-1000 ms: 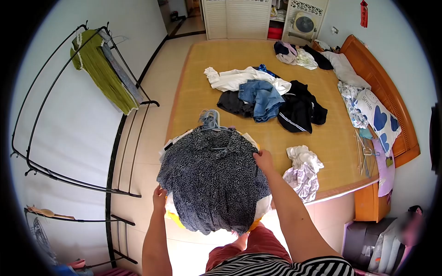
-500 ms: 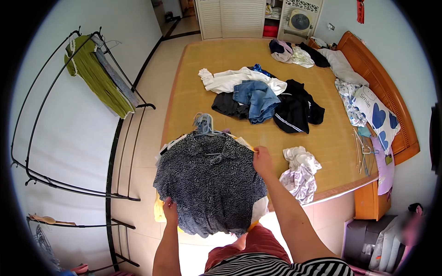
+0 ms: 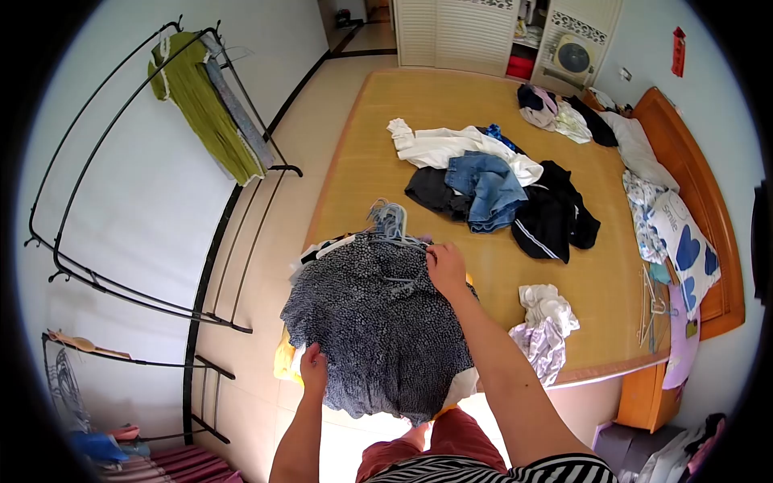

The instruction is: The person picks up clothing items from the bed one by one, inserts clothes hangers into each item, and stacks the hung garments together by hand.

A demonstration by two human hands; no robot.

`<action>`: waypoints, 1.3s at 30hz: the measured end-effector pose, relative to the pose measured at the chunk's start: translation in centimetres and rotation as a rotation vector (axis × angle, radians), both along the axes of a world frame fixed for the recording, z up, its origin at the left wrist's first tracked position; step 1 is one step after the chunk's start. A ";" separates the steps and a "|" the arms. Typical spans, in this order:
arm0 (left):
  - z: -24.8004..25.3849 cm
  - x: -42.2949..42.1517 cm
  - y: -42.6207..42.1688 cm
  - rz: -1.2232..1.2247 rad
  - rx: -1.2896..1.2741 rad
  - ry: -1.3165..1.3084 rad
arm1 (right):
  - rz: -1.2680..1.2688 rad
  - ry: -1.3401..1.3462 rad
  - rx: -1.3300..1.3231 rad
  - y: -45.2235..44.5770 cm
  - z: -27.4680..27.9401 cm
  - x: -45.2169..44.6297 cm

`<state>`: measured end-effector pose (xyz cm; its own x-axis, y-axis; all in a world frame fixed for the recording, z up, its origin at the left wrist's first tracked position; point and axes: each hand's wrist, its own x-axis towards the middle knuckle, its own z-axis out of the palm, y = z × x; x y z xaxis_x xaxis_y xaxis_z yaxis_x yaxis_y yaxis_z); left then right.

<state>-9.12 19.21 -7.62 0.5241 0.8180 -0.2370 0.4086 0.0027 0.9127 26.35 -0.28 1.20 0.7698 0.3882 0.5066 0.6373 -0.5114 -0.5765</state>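
A dark, white-speckled blouse [image 3: 378,322] hangs on top of a stack of clothes on hangers, at the bed's near edge. Grey-blue plastic hanger hooks [image 3: 389,216] bunch together above its neckline. My left hand [image 3: 315,368] is closed on the blouse's lower left side, fingers pinched on the fabric. Up at the right shoulder, close to the collar, my right hand [image 3: 445,267] has its fingers bent over the blouse. Yellow cloth [image 3: 286,358] and white cloth [image 3: 462,388] peek out from the garments beneath.
On the mat-covered bed [image 3: 354,161] lie denim shorts [image 3: 489,193], a white garment [image 3: 459,146], black clothing [image 3: 555,213] and a pale satin bundle [image 3: 543,332]. Loose hangers [image 3: 651,310] rest near the pillows. A black rack [image 3: 121,286] holding a green dress [image 3: 205,109] stands left.
My right hand has moved from the blouse's outer right shoulder inward toward the collar. The left hand stays on the lower left side. The view has turned left, shifting the room rightward.
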 end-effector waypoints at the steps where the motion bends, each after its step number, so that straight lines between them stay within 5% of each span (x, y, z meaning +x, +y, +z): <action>1: -0.2 0.1 0.2 0.014 0.002 0.009 | 0.014 0.000 -0.002 0.7 0.1 0.5; 13: 2.2 6.4 -0.2 -0.051 0.112 0.050 | 0.111 -0.017 -0.289 2.3 0.0 3.4; 18: 1.6 7.0 -0.1 -0.089 0.198 0.129 | 0.119 0.173 -0.374 1.6 -0.1 3.9; 25: 3.0 7.8 -0.6 -0.123 0.365 0.080 | 0.247 0.426 0.006 -2.2 -0.4 5.0; 33: 8.0 15.6 -5.9 -0.460 0.551 0.004 | 0.568 0.250 -0.408 -1.6 1.8 5.0; 39: 5.2 17.7 -6.8 -0.398 0.526 0.068 | 0.317 0.207 -0.221 2.6 1.6 5.4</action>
<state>8.57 12.38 -2.38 0.8083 0.5805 0.0982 0.3428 -0.5995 0.7232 31.76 2.33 2.77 0.6715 0.7037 0.2323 0.6653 -0.4344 -0.6072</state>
